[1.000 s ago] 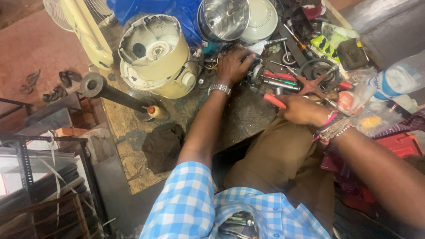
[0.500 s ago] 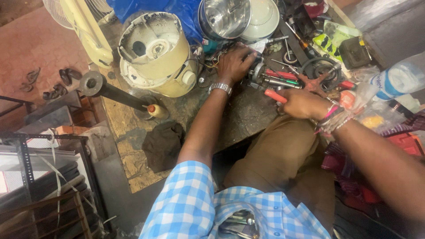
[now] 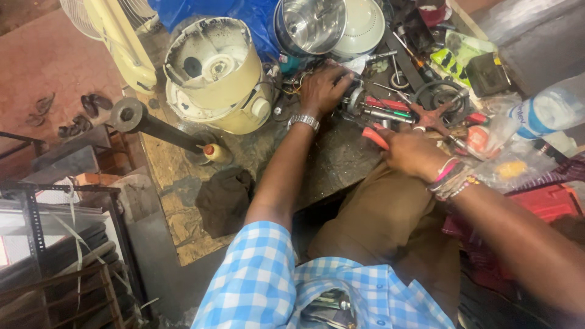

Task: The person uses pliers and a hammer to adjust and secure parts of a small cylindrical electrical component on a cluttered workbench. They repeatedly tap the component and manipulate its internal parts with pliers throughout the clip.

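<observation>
Cream appliance housing (image 3: 213, 76): stood unmoved, upturned on the workbench (image 3: 341, 158). Left hand (image 3: 323, 88): stayed with fingers curled around a small motor part (image 3: 352, 100) beside it. Right hand (image 3: 414, 152): had drawn slightly nearer, fingers clamped on red-handled pliers (image 3: 375, 137).

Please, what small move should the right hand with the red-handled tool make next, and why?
Probably the right hand should bring the red-handled tool a little forward, toward the small metal part that the left hand presses on the workbench. The tool's handle points that way but is apart from the part, and the left hand seems to steady it. The tool's tip is hidden.
</observation>
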